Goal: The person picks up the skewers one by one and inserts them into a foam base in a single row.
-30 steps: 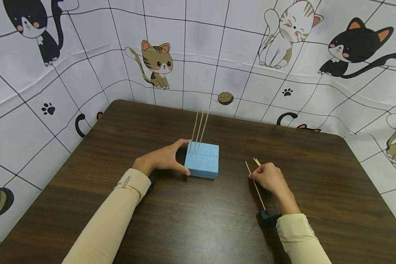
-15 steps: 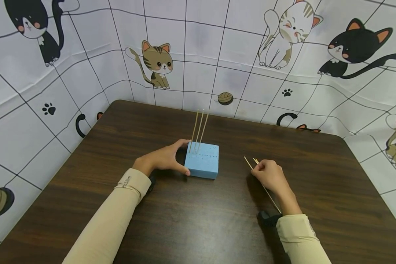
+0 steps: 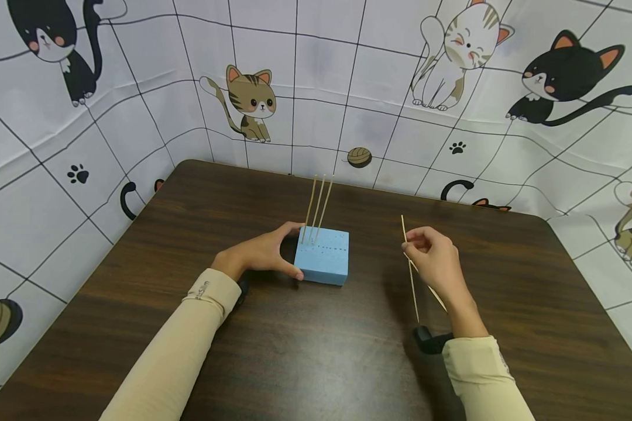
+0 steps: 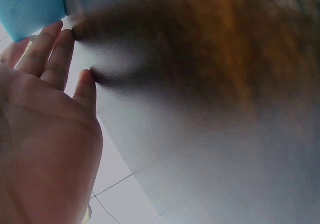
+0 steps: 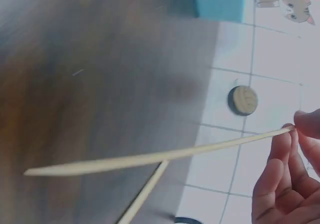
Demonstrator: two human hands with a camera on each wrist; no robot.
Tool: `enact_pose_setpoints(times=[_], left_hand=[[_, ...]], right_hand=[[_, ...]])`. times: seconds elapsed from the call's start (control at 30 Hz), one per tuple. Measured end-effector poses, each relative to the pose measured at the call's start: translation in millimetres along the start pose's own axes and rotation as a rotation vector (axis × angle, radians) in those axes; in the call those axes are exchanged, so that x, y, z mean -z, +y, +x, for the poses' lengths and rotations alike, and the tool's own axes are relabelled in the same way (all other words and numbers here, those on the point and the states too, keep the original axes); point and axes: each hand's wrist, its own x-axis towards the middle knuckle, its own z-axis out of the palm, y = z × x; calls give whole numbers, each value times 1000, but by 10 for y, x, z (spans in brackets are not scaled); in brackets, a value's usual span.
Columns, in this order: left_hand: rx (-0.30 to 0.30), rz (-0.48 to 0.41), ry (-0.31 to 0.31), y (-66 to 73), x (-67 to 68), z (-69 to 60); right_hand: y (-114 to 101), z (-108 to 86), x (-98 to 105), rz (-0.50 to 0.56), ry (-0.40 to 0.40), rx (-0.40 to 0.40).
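My left hand point(image 3: 260, 251) holds the left side of a light blue foam block point(image 3: 323, 266), thumb at the front and a finger at the back corner. Three thin bamboo skewers point(image 3: 318, 204) stand in the block's left part, leaning slightly right. A row of small holes runs across its top. To the right, my right hand point(image 3: 436, 260) pinches another skewer point(image 3: 414, 292) near its upper part, lifted off the table. In the right wrist view that skewer's pointed end point(image 5: 55, 169) faces the camera. Below the right hand lies at least one more skewer point(image 3: 437, 297), partly hidden.
The dark wooden table point(image 3: 274, 351) has a far edge against a white curtain point(image 3: 321, 70) with printed cats and grid lines. A black camera mount point(image 3: 430, 340) sits on the right wrist.
My right hand has picked the skewer up, raising it and moving slightly away from me; the skewer has swung steeper. The left hand and the block stay put.
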Motion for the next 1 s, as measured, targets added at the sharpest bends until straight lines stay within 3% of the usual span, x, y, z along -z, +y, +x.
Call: enact_pose_setpoints(times=[0.47,1.0], left_hand=[[-7,-1,-4,2,8,-9],[-3,18,2,13,6,-7]], right_hand=[[-423,216,-88,205,170,118],[-936,400,-198,372,203,252]])
